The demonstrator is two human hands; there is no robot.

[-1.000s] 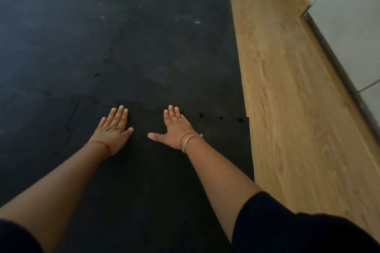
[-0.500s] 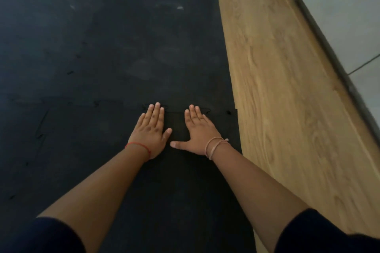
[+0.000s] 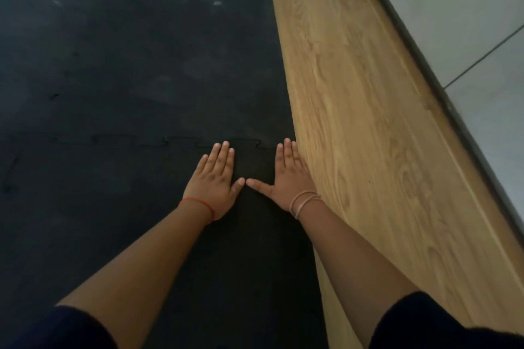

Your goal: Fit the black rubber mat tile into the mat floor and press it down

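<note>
The black rubber mat tile (image 3: 136, 207) lies flat in the near part of the black mat floor (image 3: 141, 51). A wavy puzzle seam (image 3: 175, 143) runs across at my fingertips and looks closed. My left hand (image 3: 216, 178), with a red thread at the wrist, rests palm down on the tile just below the seam. My right hand (image 3: 289, 176), with thin bands at the wrist, lies flat at the tile's far right corner, touching the mat's right edge. Fingers of both hands are together and flat, thumbs nearly touching, holding nothing.
A strip of light wooden floor (image 3: 368, 122) runs along the right of the mat. Beyond it a dark skirting line (image 3: 442, 93) meets a pale grey wall (image 3: 467, 22). More puzzle seams show faintly at the far left (image 3: 11, 167).
Both hands have slid to the right along the seam, the right one reaching the mat's right edge. The small gaps seen earlier along the seam are no longer visible.
</note>
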